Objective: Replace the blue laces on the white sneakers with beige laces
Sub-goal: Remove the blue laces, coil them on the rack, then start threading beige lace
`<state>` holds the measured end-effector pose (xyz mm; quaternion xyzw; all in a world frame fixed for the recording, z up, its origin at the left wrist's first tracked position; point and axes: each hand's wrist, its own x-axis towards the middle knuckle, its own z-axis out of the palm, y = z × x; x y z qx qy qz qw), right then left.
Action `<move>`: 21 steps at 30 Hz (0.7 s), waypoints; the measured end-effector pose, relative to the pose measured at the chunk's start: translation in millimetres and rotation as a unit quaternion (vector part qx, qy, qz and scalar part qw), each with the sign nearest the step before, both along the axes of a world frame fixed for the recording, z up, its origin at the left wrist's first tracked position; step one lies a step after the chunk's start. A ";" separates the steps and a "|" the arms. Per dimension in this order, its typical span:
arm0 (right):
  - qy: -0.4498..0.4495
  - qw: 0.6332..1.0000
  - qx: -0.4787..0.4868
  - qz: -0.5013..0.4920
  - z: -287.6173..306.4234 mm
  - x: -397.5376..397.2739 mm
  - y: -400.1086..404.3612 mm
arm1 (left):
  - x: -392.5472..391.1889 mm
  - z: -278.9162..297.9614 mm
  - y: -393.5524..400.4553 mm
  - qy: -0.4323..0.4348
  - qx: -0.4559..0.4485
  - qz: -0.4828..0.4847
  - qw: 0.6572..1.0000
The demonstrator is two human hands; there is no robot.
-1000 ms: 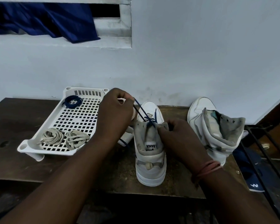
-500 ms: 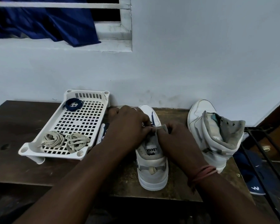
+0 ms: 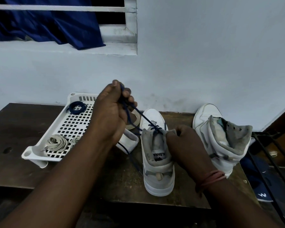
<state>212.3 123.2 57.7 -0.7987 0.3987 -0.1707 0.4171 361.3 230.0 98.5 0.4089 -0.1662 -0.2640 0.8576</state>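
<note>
A white high-top sneaker (image 3: 156, 163) stands mid-table, heel toward me. My left hand (image 3: 113, 112) is raised above the tray's right end and grips the blue lace (image 3: 144, 120), which runs taut down to the sneaker's eyelets. My right hand (image 3: 185, 143) pinches the sneaker's grey collar at its right side. A second white sneaker (image 3: 220, 139), with no lace visible, stands to the right. Two beige lace bundles (image 3: 56, 143) lie in the near part of the white perforated tray (image 3: 39, 155). A coiled blue lace (image 3: 76, 107) lies at the tray's far end.
A roll of tape (image 3: 133, 119) and a small white box (image 3: 128, 140) sit between tray and sneaker. The dark wooden table (image 3: 11, 129) stands against a pale wall. A black metal rack (image 3: 270, 155) and a blue shoe (image 3: 262, 186) sit at the right.
My left hand rose from the sneaker's tongue up and to the left, pulling a length of blue lace out. My right hand stayed on the collar.
</note>
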 end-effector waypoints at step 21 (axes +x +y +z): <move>-0.003 1.000 -0.027 -0.002 0.3 0.9 3.4 | -27.2 -33.4 -8.7 -0.542 0.511 0.015 0.667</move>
